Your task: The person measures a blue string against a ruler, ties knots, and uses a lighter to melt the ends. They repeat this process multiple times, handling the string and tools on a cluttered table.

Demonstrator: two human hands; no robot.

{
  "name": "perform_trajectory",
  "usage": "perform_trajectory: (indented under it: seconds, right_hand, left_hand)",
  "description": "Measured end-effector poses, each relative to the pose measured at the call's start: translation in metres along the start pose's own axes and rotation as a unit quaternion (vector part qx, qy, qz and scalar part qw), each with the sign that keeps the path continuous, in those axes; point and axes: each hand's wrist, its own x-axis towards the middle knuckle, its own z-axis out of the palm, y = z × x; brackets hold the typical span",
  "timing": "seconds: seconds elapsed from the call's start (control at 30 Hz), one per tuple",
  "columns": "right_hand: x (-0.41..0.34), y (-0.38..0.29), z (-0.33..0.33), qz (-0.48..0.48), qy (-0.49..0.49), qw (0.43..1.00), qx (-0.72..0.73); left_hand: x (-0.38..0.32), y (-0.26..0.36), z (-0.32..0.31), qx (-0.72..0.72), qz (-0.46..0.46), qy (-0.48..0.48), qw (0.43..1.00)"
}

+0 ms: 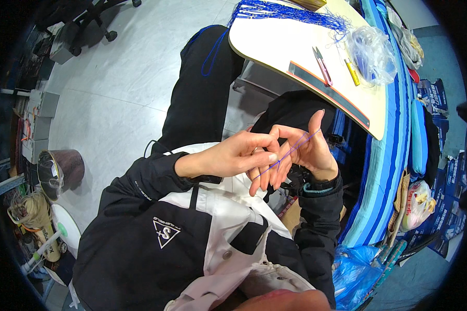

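Note:
A thin blue cord (295, 147) runs from the thumb of my right hand across its palm and fingers, its strands crossing near the middle. My right hand (301, 149) is palm up with the thumb raised and the cord looped over it. From the left, my left hand (241, 153) reaches over the fingers of the right, its thumb and forefinger pinched together at the cord. The fingers of both hands overlap, so some of the cord is hidden. A longer loop of blue cord (208, 70) lies over my left thigh.
The cream tabletop (272, 42) bears a bundle of blue cords (288, 13), pink-handled thread snips (322, 67), a yellow lighter (352, 72), a dark ruler (329, 94) and a clear plastic bag (371, 54). Blue striped cloth (389, 136) lies right; a waste bin (64, 171) stands left.

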Motion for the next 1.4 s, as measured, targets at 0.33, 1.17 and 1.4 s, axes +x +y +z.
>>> perform_trajectory:
  seconds: [0.33, 1.17, 1.4]
  right_hand:
    - [0.002, 0.008, -0.004, 0.009, -0.023, 0.997, 0.074]
    - [-0.007, 0.011, 0.005, -0.057, 0.066, 0.996, 0.0]
    - [-0.013, 0.016, 0.027, -0.155, 0.262, 0.95, -0.065]
  left_hand:
    - [-0.002, 0.003, 0.0, 0.016, -0.023, -0.012, 1.0]
    - [0.002, -0.011, -0.007, 0.043, 0.016, 0.178, 0.983]
    - [0.005, -0.015, -0.011, 0.091, 0.063, 0.248, 0.962]
